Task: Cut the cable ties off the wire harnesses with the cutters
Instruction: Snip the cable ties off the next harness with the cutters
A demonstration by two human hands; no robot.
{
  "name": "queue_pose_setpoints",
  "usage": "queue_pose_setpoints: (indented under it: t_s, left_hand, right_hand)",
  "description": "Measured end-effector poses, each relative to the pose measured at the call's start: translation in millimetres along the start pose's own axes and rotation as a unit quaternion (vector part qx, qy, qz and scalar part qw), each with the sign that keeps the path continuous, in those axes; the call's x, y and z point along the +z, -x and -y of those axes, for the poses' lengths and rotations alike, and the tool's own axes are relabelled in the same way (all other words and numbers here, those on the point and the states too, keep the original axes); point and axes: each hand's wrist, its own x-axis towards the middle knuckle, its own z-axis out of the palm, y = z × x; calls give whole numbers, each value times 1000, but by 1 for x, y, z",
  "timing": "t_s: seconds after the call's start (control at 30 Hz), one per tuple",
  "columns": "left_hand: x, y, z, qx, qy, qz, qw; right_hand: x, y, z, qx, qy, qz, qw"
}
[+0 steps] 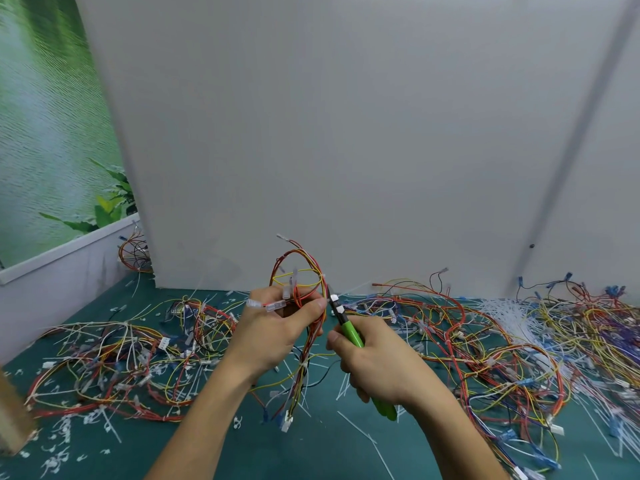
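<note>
Both arms (194, 424) come in from the bottom edge, over the green tabletop (311, 455). My left grip (273, 327) is closed around a wire harness (304, 278). It holds the bunch up off the tabletop, with a loop above the fingers and the rest hanging down. My right grip (374, 362) is wrapped tight on the green handles of the cutters (349, 330). The cutter tip sits right beside the wires and very near my left thumb (317, 304). I cannot tell if the blades are open. I cannot pick out the cable tie there either; it is too small and blurry. I think the big danger is a squeeze in the wrong spot. It could snip a wire and not the tie, or nip the thumb. The hanging end could also swing and pull the bunch away from the blades.
</note>
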Motion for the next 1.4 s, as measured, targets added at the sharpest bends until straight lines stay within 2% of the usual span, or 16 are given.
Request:
queue_pose_setpoints:
  t_s: [0.17, 0.37, 0.7, 1.27, 1.4]
  left_hand:
    - [-1, 0, -1, 8, -18, 2, 1000]
    - [-2, 0, 1, 17, -27, -7, 999]
    - [-4, 0, 4, 4, 13, 12, 1000]
    - [-3, -3, 5, 14, -18, -8, 1000]
    - [-3, -2, 2, 10, -15, -14, 1000]
  right_hand:
    - [3, 0, 3, 0, -36, 23, 999]
    - [2, 4, 6, -2, -19, 26, 999]
    - [3, 0, 1, -13, 25, -19, 999]
    - [6, 2, 7, -19, -18, -10, 1000]
    - [11, 0, 6, -33, -15, -38, 999]
